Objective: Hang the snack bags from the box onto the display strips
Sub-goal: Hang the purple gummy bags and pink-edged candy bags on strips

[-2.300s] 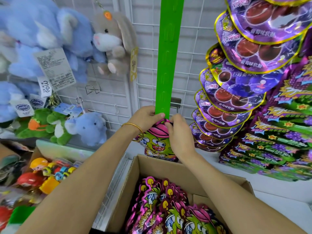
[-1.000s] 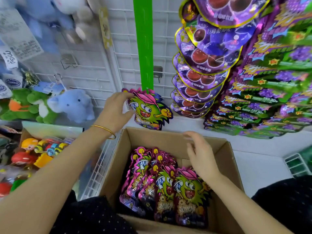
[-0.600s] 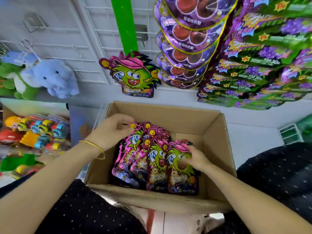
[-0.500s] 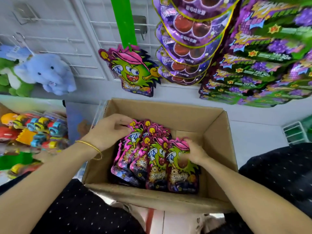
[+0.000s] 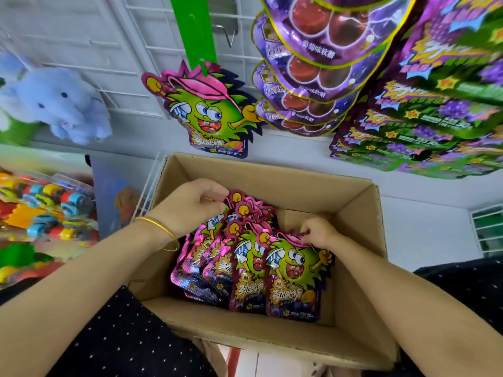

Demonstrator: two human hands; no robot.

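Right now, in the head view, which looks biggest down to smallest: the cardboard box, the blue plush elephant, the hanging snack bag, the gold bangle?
1. cardboard box, by far largest.
2. hanging snack bag and blue plush elephant: about alike, and the elephant is blurred, so unranked.
3. gold bangle, smallest.

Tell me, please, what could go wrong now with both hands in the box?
1. The bags overlap tightly in the box; the right hand pinches the front bag and the left hand a rear bag, so neighbours may lift out too.
2. The hung bag sits at the bottom of the green strip, above the box; a rising hand might knock it off.
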